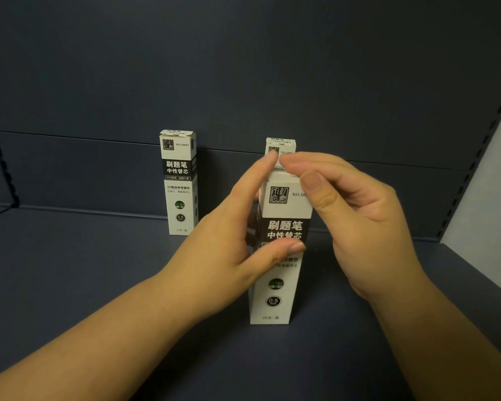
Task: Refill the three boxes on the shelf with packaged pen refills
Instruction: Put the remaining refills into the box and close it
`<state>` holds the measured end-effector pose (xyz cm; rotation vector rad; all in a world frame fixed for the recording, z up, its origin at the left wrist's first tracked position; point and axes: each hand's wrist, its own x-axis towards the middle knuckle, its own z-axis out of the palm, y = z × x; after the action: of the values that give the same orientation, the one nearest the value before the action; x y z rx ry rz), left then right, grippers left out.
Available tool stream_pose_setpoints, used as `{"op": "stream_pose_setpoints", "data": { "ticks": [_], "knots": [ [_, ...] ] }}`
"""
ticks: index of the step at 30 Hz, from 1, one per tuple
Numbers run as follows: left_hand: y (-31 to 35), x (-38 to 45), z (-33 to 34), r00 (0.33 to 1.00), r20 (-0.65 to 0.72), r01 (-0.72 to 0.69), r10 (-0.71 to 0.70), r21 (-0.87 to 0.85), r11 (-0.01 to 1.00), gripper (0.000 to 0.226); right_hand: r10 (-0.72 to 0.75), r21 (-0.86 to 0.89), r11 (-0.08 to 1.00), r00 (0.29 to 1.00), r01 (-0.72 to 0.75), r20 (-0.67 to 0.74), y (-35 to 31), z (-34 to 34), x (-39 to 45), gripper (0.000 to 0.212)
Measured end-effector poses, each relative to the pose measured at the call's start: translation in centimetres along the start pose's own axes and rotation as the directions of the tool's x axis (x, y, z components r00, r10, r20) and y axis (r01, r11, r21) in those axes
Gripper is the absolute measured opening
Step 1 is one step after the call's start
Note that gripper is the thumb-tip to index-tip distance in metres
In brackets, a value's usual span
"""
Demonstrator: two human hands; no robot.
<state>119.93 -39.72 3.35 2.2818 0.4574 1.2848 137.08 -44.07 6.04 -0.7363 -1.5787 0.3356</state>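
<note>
Beneath the fingers lies the dark shelf (pixel 99 285); left hand (pixel 232 244) grips the near box (pixel 278 285) upright, right hand (pixel 359 215) pinches its top flap (third box (pixel 281 146) peeks behind), another box (pixel 179 183) left.

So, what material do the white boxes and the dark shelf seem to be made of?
Near box, held by both hands: seemingly thin printed cardboard, matte, with folded top flaps. Far left box: the same look, with a torn-looking top edge. Shelf: smooth, dark blue, matte; possibly painted metal, but the picture leaves it open.
</note>
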Motion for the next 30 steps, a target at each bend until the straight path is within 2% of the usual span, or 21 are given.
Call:
{"op": "stream_pose_setpoints", "data": {
  "ticks": [3, 6, 8, 10, 12, 14, 16, 18, 23, 26, 30],
  "knots": [
    [-0.3, 0.1, 0.0, 1.000, 0.000, -0.018, 0.018, 0.018, 1.000, 0.075, -0.049, -0.056, 0.997, 0.999, 0.050, 0.021, 0.3, -0.1, -0.1, 0.016],
    [-0.4, 0.2, 0.0, 1.000, 0.008, -0.010, 0.010, 0.007, 1.000, 0.073, -0.072, -0.099, 0.992, 0.997, 0.076, 0.037, 0.5, -0.4, -0.2, 0.019],
    [-0.7, 0.2, -0.1, 1.000, 0.006, 0.020, -0.020, 0.001, 1.000, 0.082, -0.005, -0.095, 0.995, 0.998, 0.011, 0.063, 0.6, -0.5, -0.4, 0.039],
    [-1.3, 0.0, -0.3, 0.995, 0.016, 0.097, -0.096, -0.042, 0.994, 0.091, 0.131, 0.004, 0.991, 0.986, -0.132, 0.106, 0.9, -0.5, -0.6, 0.068],
    [-1.9, 0.0, -0.3, 0.982, 0.060, 0.179, -0.177, -0.025, 0.983, 0.087, 0.235, 0.026, 0.970, 0.961, -0.241, 0.144, 1.5, -0.8, -0.5, 0.076],
    [-2.3, 0.0, -0.2, 0.968, 0.099, 0.226, -0.229, 0.045, 0.973, 0.074, 0.338, -0.061, 0.941, 0.917, -0.333, 0.212, 2.2, -1.5, -0.5, 0.073],
    [-2.5, 0.1, 0.0, 0.955, 0.110, 0.267, -0.277, 0.091, 0.959, 0.063, 0.457, -0.199, 0.888, 0.838, -0.413, 0.298, 3.0, -2.0, -0.6, 0.071],
    [-2.9, 0.1, 0.2, 0.945, 0.116, 0.292, -0.305, 0.114, 0.950, 0.060, 0.532, -0.273, 0.844, 0.780, -0.461, 0.328, 3.5, -2.4, -0.7, 0.070],
    [-4.5, 0.1, 0.7, 0.931, 0.163, 0.318, -0.327, 0.077, 0.945, 0.066, 0.542, -0.287, 0.831, 0.810, -0.477, 0.225, 4.0, -3.2, -0.4, 0.056],
    [-5.0, 0.0, 0.8, 0.916, 0.199, 0.320, -0.348, 0.159, 0.934, 0.068, 0.549, -0.241, 0.828, 0.821, -0.507, 0.160, 4.3, -4.5, 0.0, 0.045],
    [-5.5, -0.3, 0.4, 0.914, 0.207, 0.303, -0.350, 0.229, 0.925, 0.054, 0.543, -0.191, 0.831, 0.836, -0.523, 0.073, 5.1, -7.1, 0.3, 0.034]
  ]
}}
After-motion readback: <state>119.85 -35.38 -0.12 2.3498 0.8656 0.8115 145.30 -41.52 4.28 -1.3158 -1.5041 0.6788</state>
